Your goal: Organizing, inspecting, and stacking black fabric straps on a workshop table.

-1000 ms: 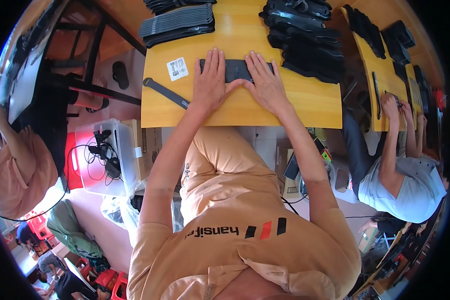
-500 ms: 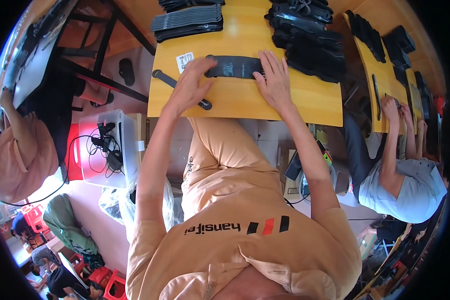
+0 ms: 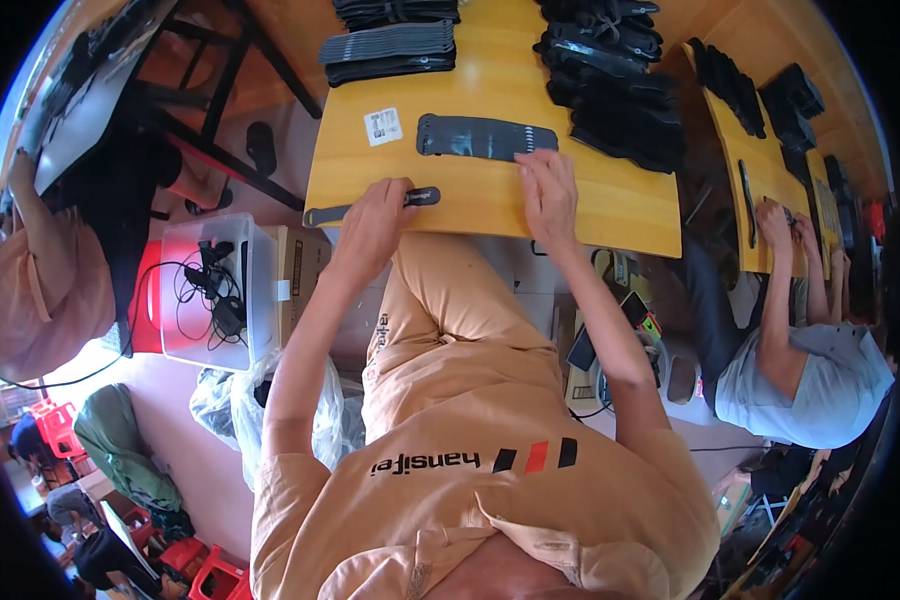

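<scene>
A narrow dark strap (image 3: 328, 214) lies slantwise at the table's front left edge, its tip with pale print (image 3: 424, 196) showing past my fingers. My left hand (image 3: 373, 228) is closed round its middle. Beyond, a wide black band (image 3: 475, 137) lies flat, with a row of pale marks near its right end and a shiny patch on its surface. My right hand (image 3: 550, 195) has its fingers bent together at the band's near right corner, the fingertips over its edge. A white printed label (image 3: 382, 127) lies left of the band.
Stacked grey and black straps (image 3: 390, 45) stand at the table's (image 3: 490, 205) back left. A heap of black bands (image 3: 620, 100) fills its right side. A plastic bin with cables (image 3: 215, 295) stands on the left floor. At right, a co-worker (image 3: 800, 385) works at another table.
My left hand has left the wide band's left end and come nearer, closing on the narrow strap, which has turned flatter. My right hand has drawn back slightly, its fingers now bent.
</scene>
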Demonstrator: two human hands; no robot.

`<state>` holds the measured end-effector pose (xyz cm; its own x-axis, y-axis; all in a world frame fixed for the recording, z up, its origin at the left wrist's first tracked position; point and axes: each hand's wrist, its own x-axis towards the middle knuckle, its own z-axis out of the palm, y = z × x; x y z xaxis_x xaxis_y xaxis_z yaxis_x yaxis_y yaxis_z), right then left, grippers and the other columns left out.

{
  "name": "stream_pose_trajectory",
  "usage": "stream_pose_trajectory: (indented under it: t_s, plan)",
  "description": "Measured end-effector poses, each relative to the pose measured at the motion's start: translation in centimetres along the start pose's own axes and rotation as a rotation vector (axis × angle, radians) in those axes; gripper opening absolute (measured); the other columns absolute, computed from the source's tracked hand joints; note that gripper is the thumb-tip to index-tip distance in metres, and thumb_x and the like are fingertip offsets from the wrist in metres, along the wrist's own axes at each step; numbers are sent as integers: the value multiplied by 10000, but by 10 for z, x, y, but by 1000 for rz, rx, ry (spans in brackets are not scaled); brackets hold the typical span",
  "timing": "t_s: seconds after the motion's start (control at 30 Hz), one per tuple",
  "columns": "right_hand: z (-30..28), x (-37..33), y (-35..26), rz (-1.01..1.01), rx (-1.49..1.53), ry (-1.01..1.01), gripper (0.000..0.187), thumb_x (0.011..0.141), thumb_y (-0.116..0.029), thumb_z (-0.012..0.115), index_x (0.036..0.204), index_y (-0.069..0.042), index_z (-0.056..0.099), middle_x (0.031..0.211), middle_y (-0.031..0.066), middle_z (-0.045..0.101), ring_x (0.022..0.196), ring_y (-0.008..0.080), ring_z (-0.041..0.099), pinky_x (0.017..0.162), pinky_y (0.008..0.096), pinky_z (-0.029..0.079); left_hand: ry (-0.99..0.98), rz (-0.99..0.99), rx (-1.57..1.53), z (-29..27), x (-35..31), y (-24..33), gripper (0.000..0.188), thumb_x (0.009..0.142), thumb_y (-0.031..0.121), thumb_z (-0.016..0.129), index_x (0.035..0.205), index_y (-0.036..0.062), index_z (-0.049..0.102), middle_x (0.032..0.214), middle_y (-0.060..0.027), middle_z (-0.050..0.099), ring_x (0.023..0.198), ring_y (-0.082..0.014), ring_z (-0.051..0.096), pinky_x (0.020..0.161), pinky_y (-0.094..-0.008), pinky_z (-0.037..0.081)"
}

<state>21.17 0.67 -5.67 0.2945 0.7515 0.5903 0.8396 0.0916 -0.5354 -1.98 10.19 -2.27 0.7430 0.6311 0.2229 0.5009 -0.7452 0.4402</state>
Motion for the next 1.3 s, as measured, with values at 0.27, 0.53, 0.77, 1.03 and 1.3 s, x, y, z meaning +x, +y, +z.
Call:
stream_pose_trajectory:
  t_s: [0.27,0.53,0.77,1.03,1.3]
  plan:
    - [-30,-22,-103,334,763,-301,240,788,-15,604,1026,4,615,910,64,540,736,107,560,601,218,456,-34,-243,-750,-10,-44,59,225,854,53,557,1064,-7,503,839,-155,597,707,-246,582,654,-322,456]
    - [-16,-40,-114,455,859,-432,321,770,44,636,1087,13,602,951,35,496,751,70,559,629,160,460,37,-411,-953,26,-76,71,239,895,83,536,1101,-29,487,888,-133,609,769,-184,596,697,-297,469]
    - [-12,-46,-109,403,829,-451,352,751,38,665,1095,9,602,945,34,506,712,54,550,597,162,462,105,-485,-1296,21,-82,69,214,891,66,537,1074,-41,509,932,-75,594,798,-119,588,700,-237,485]
    - [-10,-52,-121,463,747,-382,288,689,-9,732,948,-2,609,790,37,555,606,78,540,528,206,448,44,-683,-1393,-2,-77,64,178,872,138,582,937,-28,580,849,-70,612,759,-111,611,653,-237,529]
    - [-11,-50,-119,352,697,-437,267,687,58,704,938,13,627,863,46,553,644,55,529,545,177,439,-68,-735,-1409,-1,-74,53,180,852,161,607,892,-14,595,772,-53,612,708,-102,601,630,-226,523]
